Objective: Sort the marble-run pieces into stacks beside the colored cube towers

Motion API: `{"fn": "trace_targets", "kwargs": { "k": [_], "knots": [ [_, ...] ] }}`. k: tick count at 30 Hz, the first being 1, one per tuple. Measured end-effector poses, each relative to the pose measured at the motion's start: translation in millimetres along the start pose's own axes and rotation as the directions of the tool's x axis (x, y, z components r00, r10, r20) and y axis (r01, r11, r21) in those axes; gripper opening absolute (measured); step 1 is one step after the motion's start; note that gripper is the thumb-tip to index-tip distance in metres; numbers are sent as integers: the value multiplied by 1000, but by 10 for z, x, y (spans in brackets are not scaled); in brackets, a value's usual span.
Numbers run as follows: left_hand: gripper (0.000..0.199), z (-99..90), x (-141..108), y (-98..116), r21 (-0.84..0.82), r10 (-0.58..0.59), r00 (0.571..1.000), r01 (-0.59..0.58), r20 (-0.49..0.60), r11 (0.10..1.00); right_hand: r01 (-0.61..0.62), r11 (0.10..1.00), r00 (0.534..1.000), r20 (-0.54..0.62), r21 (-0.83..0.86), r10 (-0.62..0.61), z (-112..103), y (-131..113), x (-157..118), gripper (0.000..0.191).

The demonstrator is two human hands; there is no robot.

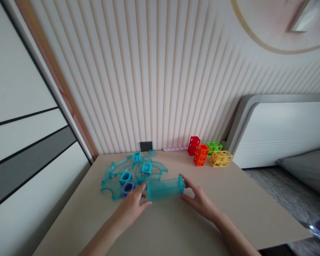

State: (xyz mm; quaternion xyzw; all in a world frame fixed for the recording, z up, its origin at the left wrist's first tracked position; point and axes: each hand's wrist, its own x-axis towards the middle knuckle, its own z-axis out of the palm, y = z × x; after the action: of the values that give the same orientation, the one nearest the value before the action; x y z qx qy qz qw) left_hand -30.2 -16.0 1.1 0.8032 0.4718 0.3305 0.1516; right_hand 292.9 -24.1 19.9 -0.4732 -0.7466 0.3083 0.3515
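Observation:
A translucent teal ribbed tube (165,189) is held level above the table between my two hands. My left hand (137,202) grips its left end, thumb below and fingers behind. At the other end, my right hand (198,199) pinches the rim between thumb and fingers. Just beyond my left hand sits a purple-blue cube connector (128,189) with a round hole. Close by are a teal cube connector (126,178) and a curved teal track piece (112,187).
More teal curved track (117,165) and cube connectors (146,168) lie at the back left. At the back right stand red (194,145), orange (201,155), green (214,147) and yellow (220,159) lattice blocks. The ribbed wall (160,89) borders the table's far edge.

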Motion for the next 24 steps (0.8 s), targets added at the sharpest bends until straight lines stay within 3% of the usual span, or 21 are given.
{"fn": "trace_targets", "kwargs": {
  "k": [12, 24],
  "knots": [
    [61, -60, 632, 146, -30, -116, 979, 123, 166, 992, -5, 1000, 999, -48, 27, 6, -230, 270, 294, 73],
    [56, 22, 1123, 143, -15, -160, 964, 167, 210, 986, 30, 998, 993, -116, 61, -23, -456, 309, 598, 71]
  ]
}}
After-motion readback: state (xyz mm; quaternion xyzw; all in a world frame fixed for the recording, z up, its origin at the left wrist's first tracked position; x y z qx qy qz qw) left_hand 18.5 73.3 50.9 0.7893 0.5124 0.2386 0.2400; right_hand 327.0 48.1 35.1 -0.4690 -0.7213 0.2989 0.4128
